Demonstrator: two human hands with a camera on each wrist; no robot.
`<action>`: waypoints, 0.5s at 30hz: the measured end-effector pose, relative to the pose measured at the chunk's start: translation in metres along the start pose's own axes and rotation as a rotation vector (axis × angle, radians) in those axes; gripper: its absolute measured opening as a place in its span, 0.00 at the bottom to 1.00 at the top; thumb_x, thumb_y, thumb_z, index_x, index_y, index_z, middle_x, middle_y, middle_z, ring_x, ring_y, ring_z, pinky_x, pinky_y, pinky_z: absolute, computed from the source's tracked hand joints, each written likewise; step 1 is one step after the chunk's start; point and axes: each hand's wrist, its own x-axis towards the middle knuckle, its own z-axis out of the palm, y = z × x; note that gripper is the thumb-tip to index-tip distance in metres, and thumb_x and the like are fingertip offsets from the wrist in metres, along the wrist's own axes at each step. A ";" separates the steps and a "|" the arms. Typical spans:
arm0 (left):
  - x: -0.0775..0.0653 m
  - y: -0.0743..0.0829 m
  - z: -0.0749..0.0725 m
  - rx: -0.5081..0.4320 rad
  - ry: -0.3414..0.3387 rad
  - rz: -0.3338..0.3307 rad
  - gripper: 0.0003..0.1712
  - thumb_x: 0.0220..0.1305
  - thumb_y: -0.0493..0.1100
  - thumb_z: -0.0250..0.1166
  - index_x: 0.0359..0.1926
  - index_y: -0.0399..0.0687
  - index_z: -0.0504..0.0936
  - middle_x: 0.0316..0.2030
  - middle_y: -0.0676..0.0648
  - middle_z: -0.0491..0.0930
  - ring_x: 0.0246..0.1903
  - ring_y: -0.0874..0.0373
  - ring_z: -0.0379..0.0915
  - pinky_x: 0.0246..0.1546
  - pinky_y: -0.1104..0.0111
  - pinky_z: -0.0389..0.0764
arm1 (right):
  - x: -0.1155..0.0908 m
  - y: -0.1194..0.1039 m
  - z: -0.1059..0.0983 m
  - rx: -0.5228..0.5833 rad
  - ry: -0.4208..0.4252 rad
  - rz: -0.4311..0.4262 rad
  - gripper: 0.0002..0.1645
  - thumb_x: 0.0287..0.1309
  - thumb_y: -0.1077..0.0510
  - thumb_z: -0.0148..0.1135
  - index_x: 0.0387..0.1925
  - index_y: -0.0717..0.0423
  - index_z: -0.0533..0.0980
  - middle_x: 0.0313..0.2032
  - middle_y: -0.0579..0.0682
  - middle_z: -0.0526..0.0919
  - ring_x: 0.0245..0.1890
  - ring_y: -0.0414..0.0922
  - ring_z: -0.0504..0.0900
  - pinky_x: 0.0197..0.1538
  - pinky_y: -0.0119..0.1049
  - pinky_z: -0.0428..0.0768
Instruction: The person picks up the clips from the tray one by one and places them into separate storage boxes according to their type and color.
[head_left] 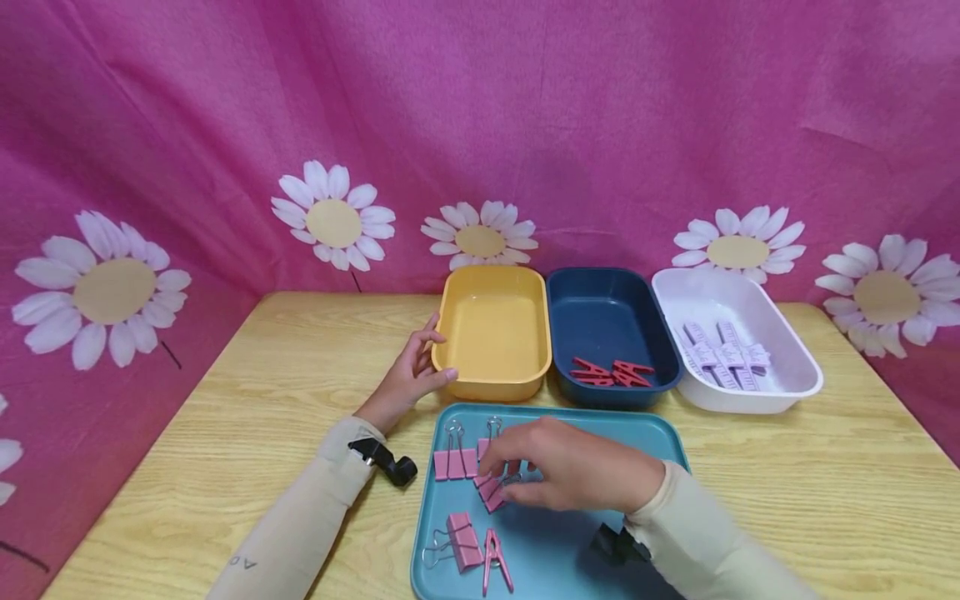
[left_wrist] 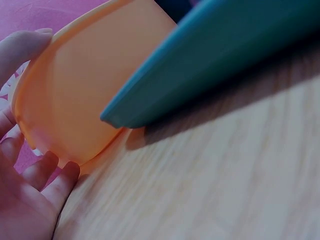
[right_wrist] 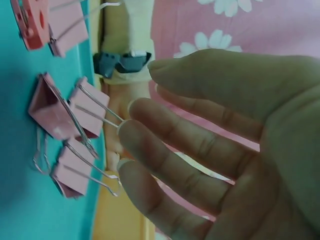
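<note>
My left hand [head_left: 408, 371] holds the left side of the yellow bin [head_left: 491, 389], thumb at the near rim and fingers along the outer wall. Over the teal tray [head_left: 555, 554] my right hand [head_left: 573, 467] reaches with loosely bent fingers and nothing between them. Just below its fingertips is a pink binder clip [head_left: 491, 493], and others lie close by, one [head_left: 455, 464] to the left and one partly hidden behind the fingers. Nearer the front, another pink binder clip [head_left: 465, 542] lies beside a pink clothespin [head_left: 495, 562]. In the right wrist view, wire handles [right_wrist: 100, 102] show near the fingertips.
Behind the tray, a navy bin [head_left: 607, 304] with several red clothespins [head_left: 613, 372] stands right of the yellow one. Farther right is a white bin [head_left: 780, 375] with pale lilac clips [head_left: 723, 357]. A pink flowered curtain [head_left: 562, 125] hangs behind the wooden table [head_left: 225, 433].
</note>
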 end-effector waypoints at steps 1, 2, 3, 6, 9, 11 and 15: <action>0.001 -0.004 -0.001 0.001 0.002 0.008 0.29 0.62 0.31 0.64 0.59 0.36 0.59 0.76 0.52 0.37 0.70 0.50 0.51 0.67 0.63 0.60 | 0.001 0.000 0.002 0.007 -0.007 -0.008 0.17 0.58 0.58 0.68 0.50 0.46 0.81 0.43 0.37 0.83 0.41 0.33 0.79 0.48 0.30 0.80; 0.003 -0.008 -0.003 0.006 0.005 0.014 0.28 0.62 0.31 0.64 0.58 0.37 0.60 0.76 0.53 0.38 0.70 0.51 0.51 0.67 0.64 0.61 | 0.002 -0.001 0.003 0.012 -0.013 -0.016 0.16 0.58 0.59 0.68 0.49 0.46 0.81 0.42 0.36 0.83 0.41 0.32 0.79 0.49 0.30 0.80; 0.004 -0.011 -0.004 0.013 0.008 0.021 0.28 0.62 0.32 0.64 0.58 0.38 0.60 0.76 0.54 0.39 0.70 0.52 0.51 0.67 0.64 0.60 | 0.003 -0.001 0.005 0.013 -0.014 -0.032 0.15 0.58 0.58 0.67 0.48 0.46 0.81 0.41 0.36 0.83 0.40 0.31 0.79 0.48 0.29 0.80; 0.008 -0.022 -0.008 0.030 0.019 0.041 0.27 0.62 0.34 0.65 0.57 0.42 0.61 0.76 0.58 0.41 0.70 0.55 0.52 0.66 0.66 0.61 | 0.006 -0.001 0.011 0.013 -0.025 -0.063 0.13 0.59 0.58 0.67 0.46 0.47 0.81 0.40 0.36 0.83 0.38 0.29 0.78 0.47 0.27 0.80; 0.008 -0.024 -0.009 0.027 0.025 0.046 0.27 0.62 0.34 0.66 0.57 0.43 0.62 0.75 0.60 0.42 0.70 0.55 0.52 0.67 0.66 0.60 | 0.009 -0.002 0.015 0.004 -0.033 -0.101 0.12 0.60 0.59 0.65 0.46 0.48 0.82 0.39 0.36 0.83 0.37 0.28 0.77 0.45 0.27 0.80; 0.007 -0.024 -0.009 0.023 0.025 0.048 0.27 0.62 0.34 0.65 0.57 0.44 0.62 0.75 0.59 0.41 0.70 0.54 0.52 0.67 0.65 0.60 | 0.010 -0.002 0.018 0.003 -0.041 -0.123 0.11 0.60 0.60 0.65 0.45 0.48 0.82 0.39 0.36 0.83 0.37 0.28 0.77 0.45 0.26 0.80; 0.007 -0.024 -0.008 0.040 0.018 0.046 0.27 0.62 0.35 0.66 0.57 0.44 0.62 0.75 0.59 0.41 0.71 0.52 0.51 0.68 0.63 0.59 | 0.010 0.000 0.024 -0.011 -0.060 -0.166 0.11 0.60 0.58 0.65 0.45 0.48 0.82 0.40 0.36 0.83 0.37 0.29 0.77 0.45 0.25 0.79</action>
